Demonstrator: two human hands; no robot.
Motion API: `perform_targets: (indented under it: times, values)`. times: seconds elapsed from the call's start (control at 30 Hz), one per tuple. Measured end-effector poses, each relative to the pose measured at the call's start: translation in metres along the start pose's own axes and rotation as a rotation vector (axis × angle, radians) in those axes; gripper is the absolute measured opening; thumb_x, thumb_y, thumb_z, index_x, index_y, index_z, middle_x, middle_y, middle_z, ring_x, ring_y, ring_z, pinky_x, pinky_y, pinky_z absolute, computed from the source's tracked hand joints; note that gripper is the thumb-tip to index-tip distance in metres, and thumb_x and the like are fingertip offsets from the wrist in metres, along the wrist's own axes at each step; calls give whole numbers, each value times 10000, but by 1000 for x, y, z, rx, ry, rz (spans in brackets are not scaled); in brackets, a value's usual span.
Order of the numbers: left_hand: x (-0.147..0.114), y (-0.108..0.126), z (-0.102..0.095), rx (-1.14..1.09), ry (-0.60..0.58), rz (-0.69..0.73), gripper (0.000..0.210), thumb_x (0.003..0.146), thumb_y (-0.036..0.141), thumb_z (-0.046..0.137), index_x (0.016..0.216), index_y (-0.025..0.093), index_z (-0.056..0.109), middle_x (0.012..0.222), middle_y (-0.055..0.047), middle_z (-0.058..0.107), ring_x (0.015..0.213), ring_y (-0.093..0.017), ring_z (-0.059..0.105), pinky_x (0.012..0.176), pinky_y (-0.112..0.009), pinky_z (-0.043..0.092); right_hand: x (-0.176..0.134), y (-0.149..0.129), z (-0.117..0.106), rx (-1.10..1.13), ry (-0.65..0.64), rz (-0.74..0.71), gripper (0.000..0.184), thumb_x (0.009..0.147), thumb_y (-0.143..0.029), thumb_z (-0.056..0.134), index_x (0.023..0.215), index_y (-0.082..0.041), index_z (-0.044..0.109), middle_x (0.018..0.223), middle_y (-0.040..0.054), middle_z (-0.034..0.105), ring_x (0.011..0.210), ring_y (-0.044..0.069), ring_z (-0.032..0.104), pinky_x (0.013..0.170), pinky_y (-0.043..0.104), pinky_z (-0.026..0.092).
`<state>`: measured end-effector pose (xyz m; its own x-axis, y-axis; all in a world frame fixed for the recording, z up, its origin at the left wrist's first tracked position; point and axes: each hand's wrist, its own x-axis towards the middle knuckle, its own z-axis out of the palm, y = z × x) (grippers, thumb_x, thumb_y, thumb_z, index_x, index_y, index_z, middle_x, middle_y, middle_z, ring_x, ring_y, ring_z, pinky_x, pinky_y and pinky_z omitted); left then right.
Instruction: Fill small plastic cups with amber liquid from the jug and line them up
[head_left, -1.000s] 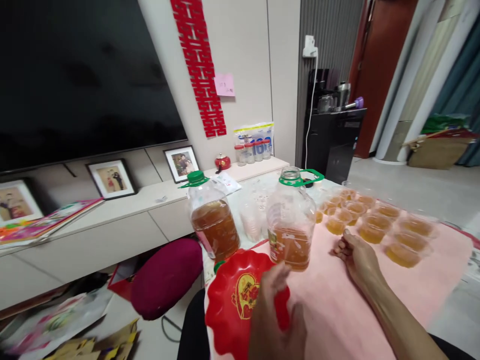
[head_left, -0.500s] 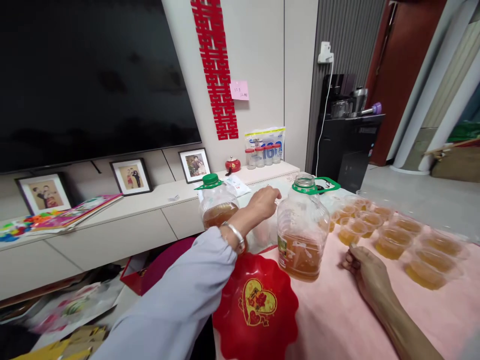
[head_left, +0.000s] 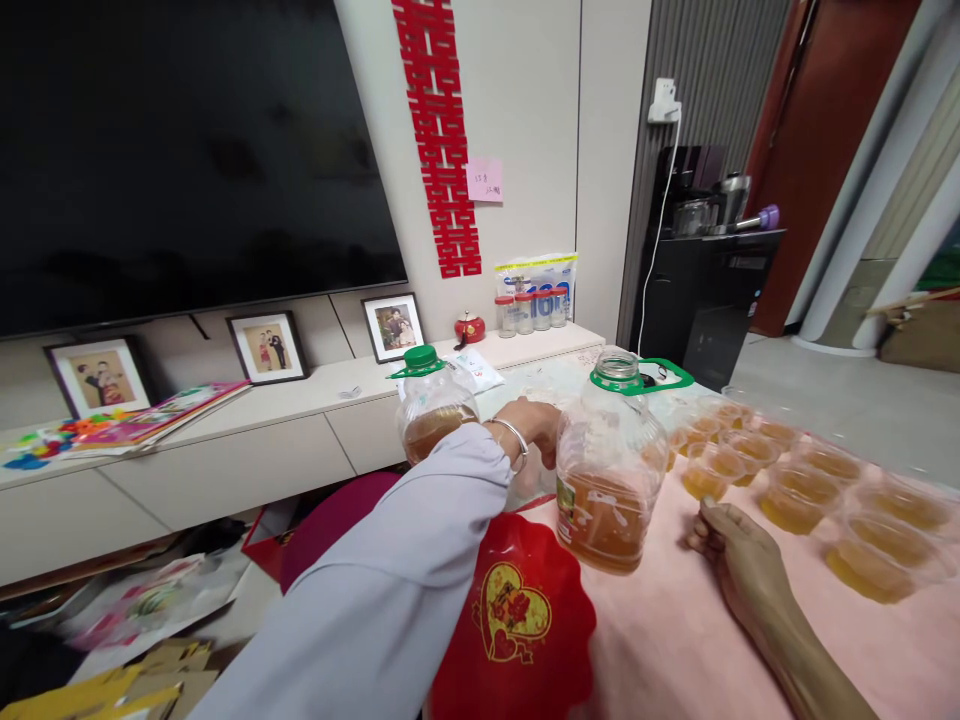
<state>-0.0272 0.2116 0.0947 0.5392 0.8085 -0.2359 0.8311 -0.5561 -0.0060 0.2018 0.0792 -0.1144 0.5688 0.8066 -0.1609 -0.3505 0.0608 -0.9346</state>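
Observation:
My left hand [head_left: 534,426] reaches in behind the uncapped plastic jug [head_left: 607,505], fingers bent downward. Its fingertips are hidden by the jug, so any hold is out of sight. Amber liquid fills the lower part of that jug, and a green handle ring circles its neck. A second jug [head_left: 439,415] with a green cap stands left of my wrist, partly covered by my sleeve. My right hand [head_left: 739,545] is low over the pink cloth with fingers curled and thumb against them, nothing visible in it. Just beyond its thumb is a clear cup [head_left: 703,480] of amber liquid.
Several filled clear cups [head_left: 799,490] stand in rows at the right of the pink tablecloth [head_left: 652,660]. A red scalloped tray [head_left: 574,620] lies below my left forearm. Behind are a white cabinet [head_left: 330,400] with framed photos, and small red-lidded jars [head_left: 523,314].
My left hand has moved right and down, from above the table between the jugs to behind the uncapped jug. My right hand has stayed nearly in place; the view has shifted slightly.

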Motion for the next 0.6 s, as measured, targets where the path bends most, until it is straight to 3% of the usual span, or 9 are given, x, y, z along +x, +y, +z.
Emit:
perform_targets:
  times: [0.13, 0.27, 0.6]
  values:
    - [-5, 9, 3, 145, -76, -2, 376, 818, 152, 832, 1176, 116, 722, 1309, -108, 704, 1379, -275, 596, 1295, -637, 337, -1, -2, 0, -25, -7, 17, 276, 968, -345, 722, 786, -179, 595, 686, -80, 584, 603, 85, 585, 602, 250, 538]
    - [-3, 8, 6, 169, -52, 17, 319, 911, 224, 748, 1209, 116, 711, 1288, -112, 712, 1337, -261, 626, 1292, -613, 349, -1, -3, -1, -43, -5, 34, 266, 969, -331, 720, 787, -178, 599, 684, -80, 588, 602, 85, 591, 600, 248, 539]
    - [1, 0, 14, 113, 45, 56, 300, 941, 250, 729, 1200, 100, 704, 1250, -102, 719, 1277, -243, 651, 1249, -622, 385, -1, -2, 1, -48, 7, 30, 259, 969, -313, 720, 788, -176, 595, 688, -81, 585, 602, 81, 586, 594, 241, 535]
